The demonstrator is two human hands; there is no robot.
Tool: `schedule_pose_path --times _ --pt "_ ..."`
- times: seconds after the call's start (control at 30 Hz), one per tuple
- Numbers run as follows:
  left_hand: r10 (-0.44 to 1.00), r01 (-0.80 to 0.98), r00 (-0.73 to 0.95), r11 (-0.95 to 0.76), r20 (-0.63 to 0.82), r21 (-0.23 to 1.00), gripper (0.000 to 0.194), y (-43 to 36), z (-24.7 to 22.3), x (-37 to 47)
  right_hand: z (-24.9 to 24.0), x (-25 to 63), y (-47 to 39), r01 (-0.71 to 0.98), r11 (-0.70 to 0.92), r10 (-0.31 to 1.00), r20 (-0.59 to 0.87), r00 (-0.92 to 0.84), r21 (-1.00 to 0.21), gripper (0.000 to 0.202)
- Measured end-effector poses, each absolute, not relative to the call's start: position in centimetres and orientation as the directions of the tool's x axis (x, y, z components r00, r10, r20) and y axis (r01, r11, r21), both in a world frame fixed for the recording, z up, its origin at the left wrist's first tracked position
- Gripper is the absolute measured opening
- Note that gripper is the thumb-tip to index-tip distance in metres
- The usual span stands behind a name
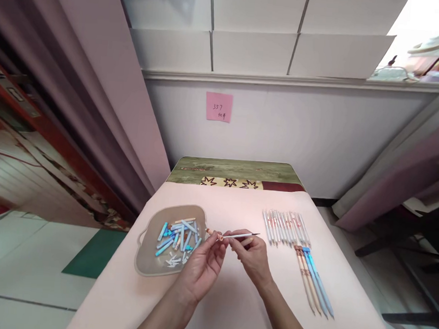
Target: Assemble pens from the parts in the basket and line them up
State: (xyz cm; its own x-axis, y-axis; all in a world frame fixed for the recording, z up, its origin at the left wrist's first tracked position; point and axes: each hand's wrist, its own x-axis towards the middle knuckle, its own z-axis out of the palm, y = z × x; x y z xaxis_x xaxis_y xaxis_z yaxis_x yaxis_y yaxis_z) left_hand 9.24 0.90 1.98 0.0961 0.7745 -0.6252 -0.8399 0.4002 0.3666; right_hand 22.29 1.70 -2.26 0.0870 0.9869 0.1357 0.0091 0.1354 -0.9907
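Note:
Near the middle of the table, my left hand (205,266) is closed round a small orange-and-white pen part (220,237). My right hand (252,259) pinches a thin white stick with a dark pointed tip (242,235), whose other end meets the part in my left hand. A beige basket (142,267) left of my hands holds several blue, teal and orange pen pieces (182,236) and small white bits (173,260). Right of my hands lies a row of white pens with reddish marks (285,226). Below it are several longer blue and cream pens (314,281).
A pink cloth covers the table (149,310), leaving a green patterned strip (237,173) bare at the far end. A pink note (219,107) is stuck on the wall beyond. Purple curtains hang on both sides, and a dark stool stands at the right.

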Motion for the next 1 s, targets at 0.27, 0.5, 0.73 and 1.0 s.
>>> schedule_pose_path --times 0.27,0.5,0.73,1.0 --pt "0.768 -0.889 -0.007 0.288 -0.641 0.355 0.013 2.0 2.2 8.6 -2.3 23.0 0.9 -0.112 0.032 0.999 0.034 -0.018 -0.993 0.022" --pt "0.779 -0.894 -0.016 0.27 -0.627 0.358 0.02 3.0 3.4 6.2 -1.9 25.1 0.7 -0.522 -0.079 0.966 -0.195 0.171 -0.849 0.032" --pt "0.772 -0.883 -0.015 0.287 -0.635 0.37 0.02 2.7 3.5 6.3 -1.4 24.7 1.5 -0.641 0.025 0.892 -0.272 0.361 -0.768 0.033" --pt "0.776 -0.88 -0.011 0.292 -0.63 0.375 0.018 2.5 3.5 5.9 -0.7 23.8 0.8 -0.683 0.022 0.911 -0.266 0.314 -0.73 0.032"
